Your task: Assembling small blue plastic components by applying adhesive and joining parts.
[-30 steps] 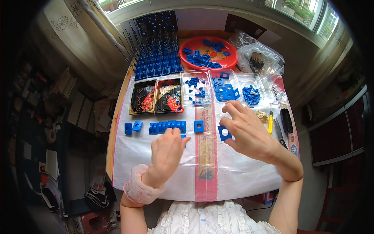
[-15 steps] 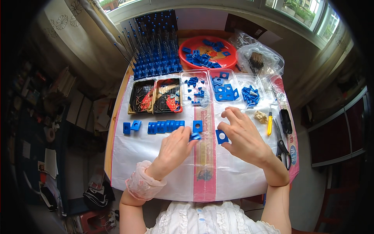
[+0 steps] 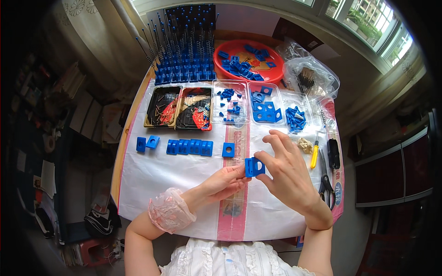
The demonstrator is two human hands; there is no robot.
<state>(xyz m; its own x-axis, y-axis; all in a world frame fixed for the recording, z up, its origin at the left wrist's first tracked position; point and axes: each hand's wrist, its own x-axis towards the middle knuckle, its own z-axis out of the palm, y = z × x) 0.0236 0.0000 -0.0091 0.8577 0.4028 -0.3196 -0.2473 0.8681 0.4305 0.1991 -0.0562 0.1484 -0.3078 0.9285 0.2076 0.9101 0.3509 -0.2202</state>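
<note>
My left hand [image 3: 224, 181], palm partly turned up, pinches a blue plastic bracket [image 3: 249, 167] between thumb and fingers. From the right, my right hand [image 3: 289, 177] grips a blue square plate with a round hole [image 3: 260, 166] between thumb and forefinger, its other fingers spread. The two parts meet side by side just above the table; whether they interlock I cannot tell. Left of them lies another blue holed plate [image 3: 228, 149]. Further left stand a row of several blue brackets [image 3: 189, 147] and two separate blue pieces, one flat [image 3: 141, 144] and one tilted [image 3: 152, 141].
Across the back are black trays [image 3: 161, 108] of small metal parts, clear boxes [image 3: 266, 103] of blue pieces, a red basin [image 3: 278, 69] and rows of blue spring stands [image 3: 184, 76]. To the right lie a yellow-handled screwdriver [image 3: 314, 157] and black scissors [image 3: 327, 186].
My left hand has moved right with the bracket, bringing it against the holed plate in my right hand. The whole view has shifted slightly.
</note>
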